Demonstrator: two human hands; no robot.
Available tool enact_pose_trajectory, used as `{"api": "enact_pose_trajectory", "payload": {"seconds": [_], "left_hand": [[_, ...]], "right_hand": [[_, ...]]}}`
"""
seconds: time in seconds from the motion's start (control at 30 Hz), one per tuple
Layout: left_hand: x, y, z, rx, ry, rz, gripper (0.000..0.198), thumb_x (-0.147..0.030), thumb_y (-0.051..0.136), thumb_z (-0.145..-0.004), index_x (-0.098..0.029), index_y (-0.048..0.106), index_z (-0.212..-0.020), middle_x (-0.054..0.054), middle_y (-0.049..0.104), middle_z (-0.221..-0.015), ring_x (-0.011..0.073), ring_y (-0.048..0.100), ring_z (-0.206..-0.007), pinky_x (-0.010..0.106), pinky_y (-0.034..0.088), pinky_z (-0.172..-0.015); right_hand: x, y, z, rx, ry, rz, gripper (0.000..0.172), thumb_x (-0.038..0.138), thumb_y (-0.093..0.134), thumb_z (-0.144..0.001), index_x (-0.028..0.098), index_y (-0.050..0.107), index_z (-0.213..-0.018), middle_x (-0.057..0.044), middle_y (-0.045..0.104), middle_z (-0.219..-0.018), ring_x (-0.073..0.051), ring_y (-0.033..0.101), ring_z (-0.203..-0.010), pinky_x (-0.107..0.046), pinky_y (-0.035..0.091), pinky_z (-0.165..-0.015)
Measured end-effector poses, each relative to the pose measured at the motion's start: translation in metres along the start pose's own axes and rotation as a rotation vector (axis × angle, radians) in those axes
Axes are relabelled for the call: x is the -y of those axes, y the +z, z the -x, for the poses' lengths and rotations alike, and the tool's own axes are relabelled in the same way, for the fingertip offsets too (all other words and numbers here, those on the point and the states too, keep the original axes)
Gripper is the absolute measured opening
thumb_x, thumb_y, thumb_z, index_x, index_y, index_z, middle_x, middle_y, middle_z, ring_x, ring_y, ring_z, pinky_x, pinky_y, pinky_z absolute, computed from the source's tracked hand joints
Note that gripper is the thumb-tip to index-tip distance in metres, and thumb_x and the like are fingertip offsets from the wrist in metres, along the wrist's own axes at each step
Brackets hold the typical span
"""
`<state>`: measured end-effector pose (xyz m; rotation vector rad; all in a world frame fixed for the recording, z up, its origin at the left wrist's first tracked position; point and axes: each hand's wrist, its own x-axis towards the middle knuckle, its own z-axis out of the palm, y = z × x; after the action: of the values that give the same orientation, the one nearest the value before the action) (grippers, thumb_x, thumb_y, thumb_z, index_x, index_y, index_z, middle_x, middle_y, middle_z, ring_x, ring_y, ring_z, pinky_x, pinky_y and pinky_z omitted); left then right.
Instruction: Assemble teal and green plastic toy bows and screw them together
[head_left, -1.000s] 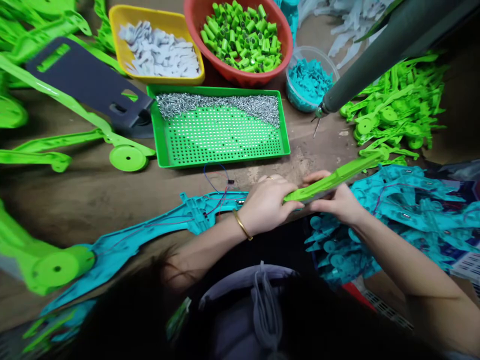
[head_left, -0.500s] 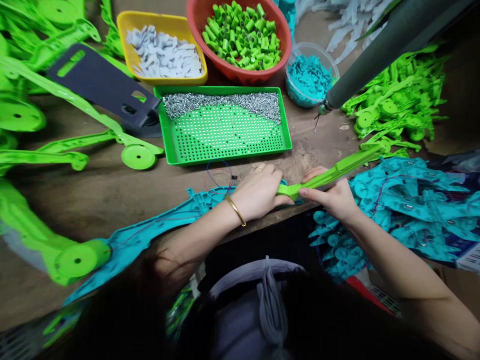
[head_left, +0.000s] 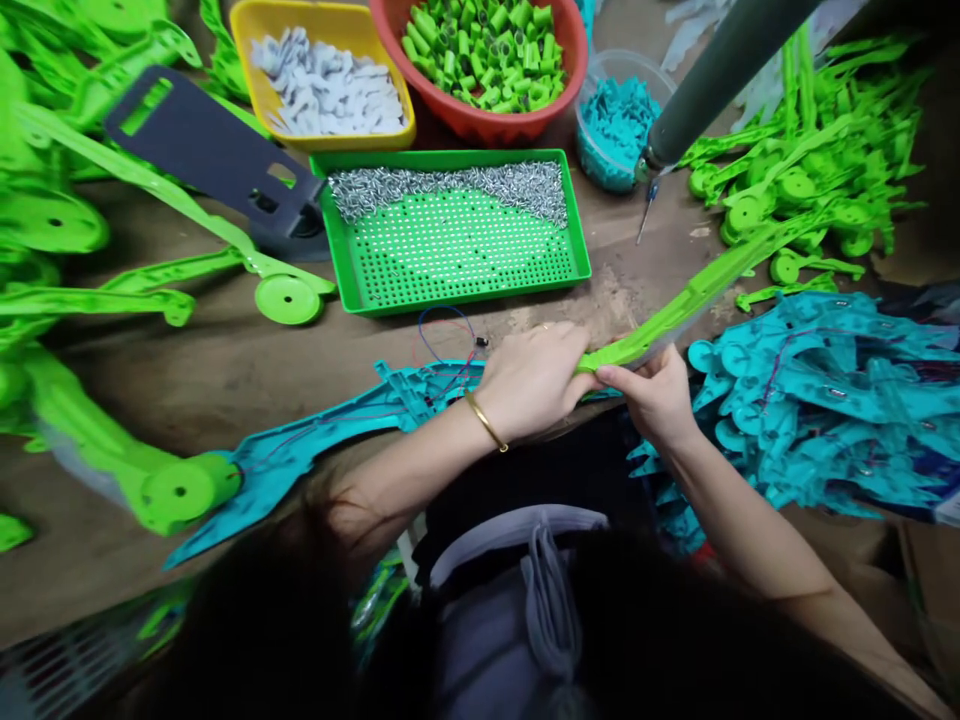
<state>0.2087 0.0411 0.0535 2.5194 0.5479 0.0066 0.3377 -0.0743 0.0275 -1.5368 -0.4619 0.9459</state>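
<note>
A long bright-green curved plastic piece [head_left: 667,320] slants up to the right between both hands, with a whitish translucent strip along its lower side. My left hand [head_left: 536,375], with a gold bangle at the wrist, is closed on its lower end. My right hand [head_left: 656,395] grips it from below, thumb near the left fingertips. Beneath the left hand lies a long teal plastic shell [head_left: 330,440] with thin wires along it; its right part is mostly hidden. Just beyond the left hand, a small black connector [head_left: 481,342] sits on red and blue wires.
Behind the hands stands a green perforated tray [head_left: 465,295] of screws. Farther back are a yellow bin [head_left: 322,138], a red bowl [head_left: 480,125] and a clear tub [head_left: 589,160] of small parts. A powered screwdriver [head_left: 675,125] hangs at right. Teal shells [head_left: 817,390] and green parts [head_left: 802,190] pile up there.
The green piece has been raised and tilted more steeply, and more of its length shows. The whole view has shifted slightly. Both hands still hold the piece.
</note>
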Motion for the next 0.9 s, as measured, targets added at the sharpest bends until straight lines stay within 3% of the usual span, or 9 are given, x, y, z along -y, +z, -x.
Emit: {"api": "enact_pose_trajectory", "payload": {"seconds": [0.07, 0.27, 0.43, 0.63, 0.73, 0.8, 0.9], "left_hand": [[0.002, -0.001, -0.002, -0.007, 0.008, 0.047, 0.031, -0.045, 0.057, -0.09, -0.015, 0.062, -0.095, 0.008, 0.068, -0.092, 0.0248, 0.064, -0.087, 0.031, 0.038, -0.064], [0.007, -0.006, -0.012, -0.008, 0.001, 0.248, 0.033, -0.048, 0.068, -0.08, -0.016, 0.062, -0.078, 0.001, 0.061, -0.07, 0.0169, 0.056, -0.069, 0.027, 0.03, -0.058], [0.008, -0.011, -0.012, 0.073, 0.031, 0.264, 0.027, -0.042, 0.063, -0.083, -0.014, 0.066, -0.083, 0.001, 0.064, -0.072, 0.0141, 0.055, -0.066, 0.025, 0.032, -0.059], [0.006, -0.005, -0.018, 0.099, -0.033, 0.319, 0.023, -0.034, 0.063, -0.083, -0.013, 0.071, -0.088, 0.001, 0.068, -0.075, 0.0145, 0.059, -0.068, 0.025, 0.04, -0.062], [0.006, -0.004, -0.017, 0.112, -0.001, 0.272, 0.027, -0.035, 0.061, -0.085, -0.014, 0.07, -0.099, 0.005, 0.072, -0.09, 0.0185, 0.065, -0.084, 0.028, 0.047, -0.075], [0.011, -0.011, -0.003, 0.006, 0.023, 0.237, 0.031, -0.035, 0.062, -0.086, -0.014, 0.067, -0.108, 0.008, 0.071, -0.109, 0.0213, 0.064, -0.103, 0.032, 0.048, -0.09], [0.03, -0.027, 0.044, -0.309, -0.028, 0.216, 0.028, -0.034, 0.057, -0.09, -0.015, 0.064, -0.109, 0.008, 0.067, -0.119, 0.0197, 0.061, -0.114, 0.035, 0.046, -0.101]], "right_hand": [[0.001, -0.006, -0.002, 0.035, 0.01, -0.01, 0.053, 0.03, 0.089, -0.055, 0.023, 0.056, -0.097, 0.0, 0.072, -0.096, -0.018, 0.069, -0.089, -0.033, 0.057, -0.086], [0.003, -0.023, 0.009, 0.361, 0.146, 0.115, 0.06, 0.037, 0.088, -0.058, 0.022, 0.059, -0.108, -0.004, 0.072, -0.109, -0.021, 0.067, -0.104, -0.037, 0.054, -0.095], [-0.004, -0.015, 0.018, 0.285, 0.11, 0.161, 0.057, 0.041, 0.087, -0.058, 0.019, 0.059, -0.103, -0.005, 0.072, -0.108, -0.02, 0.068, -0.1, -0.036, 0.055, -0.092], [-0.009, -0.011, 0.018, 0.22, 0.108, 0.14, 0.059, 0.05, 0.085, -0.056, 0.018, 0.058, -0.098, -0.005, 0.072, -0.098, -0.018, 0.068, -0.084, -0.032, 0.056, -0.074], [-0.004, -0.016, 0.017, 0.262, 0.148, 0.375, 0.054, 0.056, 0.078, -0.063, 0.018, 0.059, -0.097, -0.002, 0.07, -0.083, -0.017, 0.065, -0.073, -0.032, 0.052, -0.068], [0.001, -0.02, 0.019, 0.252, 0.124, 0.676, 0.047, 0.058, 0.071, -0.071, 0.019, 0.06, -0.093, -0.002, 0.068, -0.078, -0.018, 0.064, -0.072, -0.031, 0.048, -0.067], [0.011, -0.028, 0.029, 0.201, 0.059, 1.187, 0.043, 0.063, 0.062, -0.078, 0.021, 0.057, -0.084, -0.003, 0.066, -0.076, -0.022, 0.062, -0.072, -0.03, 0.039, -0.059]]}}
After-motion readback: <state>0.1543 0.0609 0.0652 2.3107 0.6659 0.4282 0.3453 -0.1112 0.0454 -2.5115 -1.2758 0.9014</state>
